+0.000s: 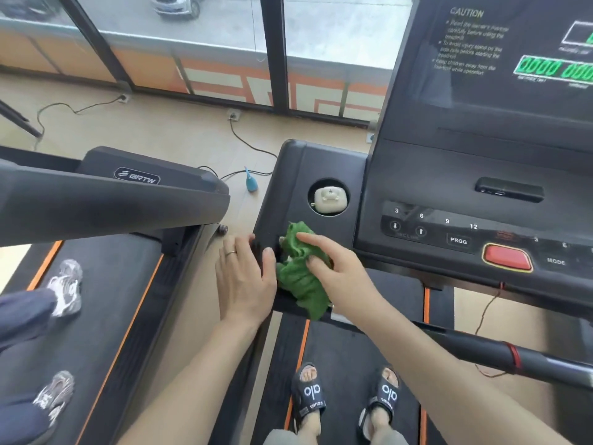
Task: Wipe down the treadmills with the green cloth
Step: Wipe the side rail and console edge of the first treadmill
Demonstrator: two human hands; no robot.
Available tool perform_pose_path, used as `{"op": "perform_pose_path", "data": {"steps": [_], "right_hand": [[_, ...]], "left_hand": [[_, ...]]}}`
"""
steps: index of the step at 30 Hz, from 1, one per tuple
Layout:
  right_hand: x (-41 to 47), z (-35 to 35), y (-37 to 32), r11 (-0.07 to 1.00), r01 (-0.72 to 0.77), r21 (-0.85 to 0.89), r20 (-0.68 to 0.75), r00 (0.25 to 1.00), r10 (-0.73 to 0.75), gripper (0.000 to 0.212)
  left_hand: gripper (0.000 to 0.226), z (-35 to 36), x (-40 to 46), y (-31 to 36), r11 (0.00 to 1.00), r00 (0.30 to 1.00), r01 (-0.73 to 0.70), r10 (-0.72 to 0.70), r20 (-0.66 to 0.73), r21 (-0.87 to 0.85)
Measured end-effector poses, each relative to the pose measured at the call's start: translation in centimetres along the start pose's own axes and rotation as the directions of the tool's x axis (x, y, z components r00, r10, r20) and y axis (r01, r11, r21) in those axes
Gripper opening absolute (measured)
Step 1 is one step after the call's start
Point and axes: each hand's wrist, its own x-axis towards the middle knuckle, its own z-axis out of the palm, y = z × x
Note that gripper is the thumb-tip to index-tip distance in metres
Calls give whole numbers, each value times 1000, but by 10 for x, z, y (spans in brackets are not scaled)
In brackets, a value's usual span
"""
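A crumpled green cloth (300,277) lies on the left wing of the black treadmill console (290,175), near its front edge. My right hand (333,268) presses down on the cloth, fingers curled into its folds. My left hand (245,277) rests flat with fingers apart on the console's left edge, thumb touching the cloth; a ring shows on one finger. I stand on this treadmill's belt (346,348) in black slides.
A small cream case (329,198) sits in the console's round cup holder. Buttons and a red stop key (507,256) lie to the right. A second treadmill (106,284) at left carries another person's legs in sneakers. Cables and a blue object (252,183) lie on the floor.
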Motion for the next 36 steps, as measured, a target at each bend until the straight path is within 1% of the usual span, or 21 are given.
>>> {"op": "perform_pose_path", "data": {"steps": [1,3,5,6,9,11,12,14,16,17,18,19,20,21,23,25,26,28,31,33,36], "right_hand": [[-7,-2,-2,986,-86,142,-8,996,88,42],[-13,-4,-5,872,-238,428,1,965,263,40],[-16,-5,-8,697,-345,629,89,922,376,39],[-18,-7,-11,632,-372,680,132,910,394,38],[-31,-13,-17,550,-405,731,226,903,366,36],[-37,-19,-22,579,-397,712,217,909,356,36],[-39,-21,-25,631,-376,679,184,919,350,35],[-39,-21,-33,811,-322,488,71,941,331,32],[-35,-18,-34,961,-258,100,-65,962,265,32],[-30,-14,-28,963,-236,-132,-95,970,225,34],[-26,-11,-21,903,-220,-368,-79,976,205,38],[-23,-5,-12,806,-167,-568,-8,980,198,42],[-21,1,-1,708,-79,-702,103,972,211,45],[-21,6,10,649,9,-761,208,950,231,46],[-24,7,19,657,69,-751,303,920,249,44],[-26,-8,18,716,-34,-697,202,949,242,45],[-26,-19,21,707,-85,-702,112,967,227,47],[-33,-42,31,621,-123,-775,3,980,198,45],[-52,-66,45,564,-117,-817,146,905,399,37],[-59,-70,56,536,-68,-841,197,884,423,47],[-59,-65,73,400,-4,-917,123,949,291,48]], "left_hand": [[36,-8,-4,7,994,999,-40,43,25,-100],[29,-24,-13,23,942,965,25,64,253,-334],[21,-28,-20,31,881,827,216,65,559,-421],[21,-28,-22,31,871,777,252,77,625,-421],[22,-31,-19,26,892,771,198,114,627,-406],[21,-39,-20,27,874,702,216,172,691,-436],[23,-44,-20,29,855,674,243,192,714,-459],[23,-52,-19,34,829,696,274,179,695,-488],[24,-56,-13,33,862,765,270,79,639,-429],[24,-55,-11,31,913,795,231,22,607,-336],[21,-53,-11,26,974,822,131,-2,570,-185],[15,-52,-14,23,999,871,-49,38,490,10],[14,-47,-19,19,948,901,-256,164,402,188],[31,-40,-27,14,856,875,-430,318,365,286],[66,-26,-41,5,726,724,-652,513,461,217],[91,-14,-46,-3,672,585,-727,499,639,140],[97,-5,-45,-7,646,554,-744,456,696,169],[83,13,-40,-4,571,565,-774,429,705,274],[40,30,-24,19,560,575,-772,410,709,302],[28,32,-7,34,594,494,-771,328,805,231],[32,32,18,59,747,316,-620,-42,948,240]]}}
